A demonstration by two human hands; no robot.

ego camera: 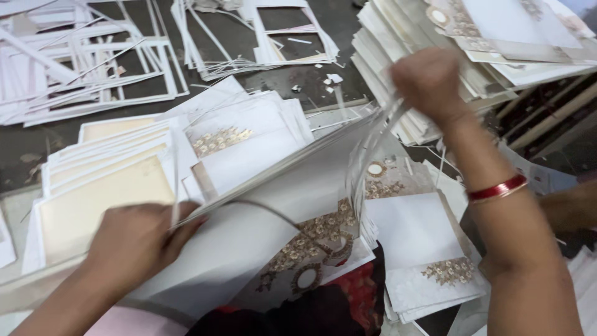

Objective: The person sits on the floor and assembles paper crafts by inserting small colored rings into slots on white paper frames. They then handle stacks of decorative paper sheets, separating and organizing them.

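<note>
Nearest the camera, the left hand [134,239] lies knuckles-up with its fingers curled over the lower edge of a large printed sheet [273,205], pinning it down so it cannot slide. The sheet runs from that hand up and to the right, lifted off the lap into a slanted plane. At its far end the right hand [429,81], a red bangle [497,188] on its wrist, is closed around thin white trim strips [367,149] that bow away from the sheet's edge; the grip looks like a pinch, though the fingertips are hidden. Under the sheet lie cut cards with gold floral print [423,249], stacked loosely. To the left sits a pile of cream cards [102,186]. Farther off, a tall stack of uncut sheets [435,37] stands at upper right, and white offcut frames [81,62] litter the dark floor [25,149].
</note>
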